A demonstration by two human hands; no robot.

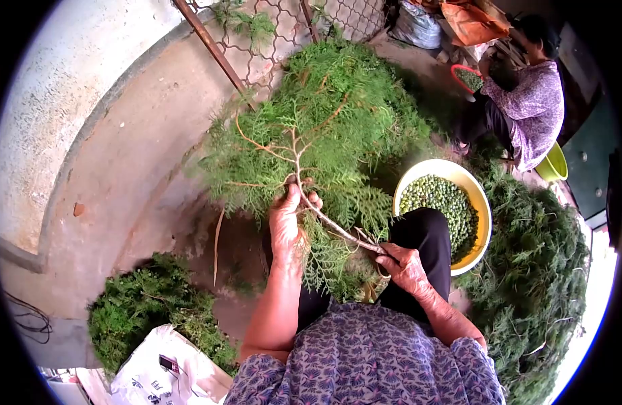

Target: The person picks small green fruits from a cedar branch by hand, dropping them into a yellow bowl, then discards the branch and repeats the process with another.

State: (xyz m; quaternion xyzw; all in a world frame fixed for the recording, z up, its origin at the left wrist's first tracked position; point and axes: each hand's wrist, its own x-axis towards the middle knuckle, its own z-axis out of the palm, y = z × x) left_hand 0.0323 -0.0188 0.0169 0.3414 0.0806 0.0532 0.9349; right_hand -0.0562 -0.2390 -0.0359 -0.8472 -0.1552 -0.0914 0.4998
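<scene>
A leafy evergreen branch (pixel 332 224) with a bare brown stem stretches across my lap, its feathery sprays fanning out away from me. My left hand (pixel 286 214) is closed around the stem near the middle, thumb on top. Lower down, at the thick cut end, my right hand (pixel 407 268) grips the same stem with curled fingers. To the right of my knee stands a yellow basin (pixel 484 196), pale inside the rim, holding many small round green cones or seeds (pixel 440 202). Part of the basin is hidden behind my knee.
A large heap of cut greenery (pixel 537 270) lies at the right, and a smaller pile (pixel 152 297) at the lower left beside a white sack (pixel 169 371) with a phone on it. Another person (pixel 527 101) sits at the upper right near a red-rimmed basket (pixel 467 79). Wire fencing (pixel 257 40) stands behind.
</scene>
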